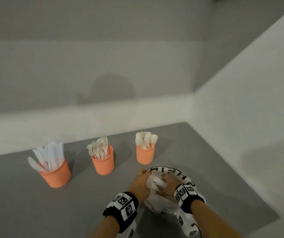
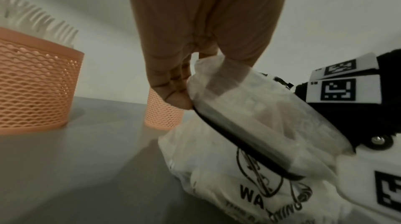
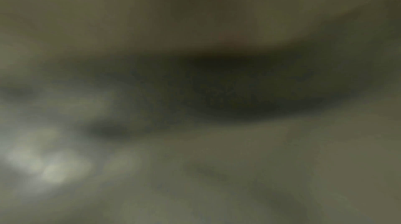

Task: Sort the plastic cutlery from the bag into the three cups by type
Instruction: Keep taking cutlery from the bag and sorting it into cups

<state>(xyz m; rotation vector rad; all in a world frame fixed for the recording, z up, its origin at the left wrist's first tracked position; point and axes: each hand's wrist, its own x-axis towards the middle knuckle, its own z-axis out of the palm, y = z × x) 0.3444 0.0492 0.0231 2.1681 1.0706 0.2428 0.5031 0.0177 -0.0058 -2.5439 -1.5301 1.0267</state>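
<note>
Two hands at crinkly white printed plastic bag (image 1: 161,201): left hand (image 1: 140,183) pinches rim; right hand (image 1: 167,183) buried inside, finger state unclear. Judgement: hold mouth wide, draw one piece. Three orange mesh cups (image 1: 103,162) beyond bag.

Three cups (image 1: 103,162) in a row, bag (image 1: 163,201) before the rightmost

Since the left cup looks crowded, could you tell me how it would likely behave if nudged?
The knife cup would probably tip fairly easily: its knives stand tall and lean left past the rim. It likely weighs little, since the fork cup shows a thin mesh wall. On the smooth grey table it might also slide.
</note>
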